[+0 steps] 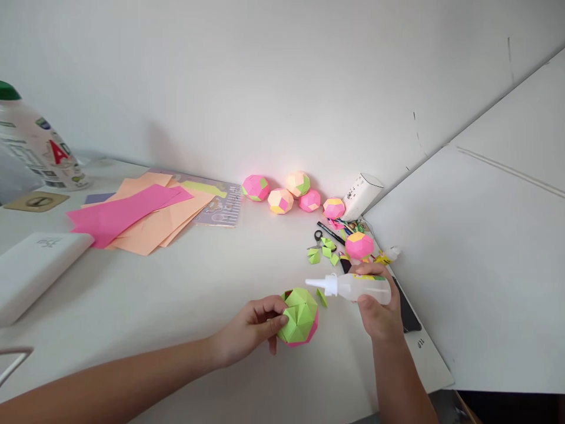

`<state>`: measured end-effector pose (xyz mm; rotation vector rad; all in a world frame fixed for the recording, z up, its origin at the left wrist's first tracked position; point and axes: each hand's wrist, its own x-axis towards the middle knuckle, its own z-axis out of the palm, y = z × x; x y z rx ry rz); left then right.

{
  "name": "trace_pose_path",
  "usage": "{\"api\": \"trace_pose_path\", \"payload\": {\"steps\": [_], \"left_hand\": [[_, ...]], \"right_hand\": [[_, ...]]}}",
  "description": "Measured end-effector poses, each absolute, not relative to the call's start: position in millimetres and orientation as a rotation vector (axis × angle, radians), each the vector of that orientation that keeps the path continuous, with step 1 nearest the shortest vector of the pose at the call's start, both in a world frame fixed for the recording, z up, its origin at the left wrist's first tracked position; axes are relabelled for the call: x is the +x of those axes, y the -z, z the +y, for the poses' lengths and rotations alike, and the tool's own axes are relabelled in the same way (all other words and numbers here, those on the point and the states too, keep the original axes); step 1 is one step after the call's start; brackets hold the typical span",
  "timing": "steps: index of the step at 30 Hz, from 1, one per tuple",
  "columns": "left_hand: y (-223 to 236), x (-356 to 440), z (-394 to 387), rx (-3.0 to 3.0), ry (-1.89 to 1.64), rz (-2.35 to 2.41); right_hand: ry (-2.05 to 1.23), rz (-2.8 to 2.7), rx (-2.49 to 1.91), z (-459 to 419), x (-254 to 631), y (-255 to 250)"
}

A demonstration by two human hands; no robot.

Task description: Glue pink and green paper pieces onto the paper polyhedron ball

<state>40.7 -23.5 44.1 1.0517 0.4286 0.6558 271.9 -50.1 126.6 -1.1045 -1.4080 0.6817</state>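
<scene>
White desk [207, 271]; our left hand [251, 327] pinches paper ball [302, 317] by left edge, our right hand [382, 315] grips bottle [351, 287].

Matt paper and smooth plastic on a smooth white tabletop [198, 271].
From here the green-and-pink ball [302, 321] looks like crisp folded paper, dull-finished, as do the pink sheets [123, 212]. The squeeze bottle [348, 287] is smooth, translucent plastic, its nozzle [329, 285] opaque plastic; the white slab [39, 268] looks smooth and plastic too, the big bottle [39, 147] faintly glossy.
</scene>
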Motion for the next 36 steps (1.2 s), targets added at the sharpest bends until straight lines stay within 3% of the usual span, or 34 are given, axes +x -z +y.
{"api": "trace_pose_path", "payload": {"steps": [16, 36], "left_hand": [[-48, 39, -24, 1.053, -0.588, 0.434], [-48, 39, -26, 1.077, -0.574, 0.445]], "right_hand": [[-1.152, -1.064, -1.101, -41, 244, -101], [-1.163, -1.018, -1.139, -40, 238, -101]]}}
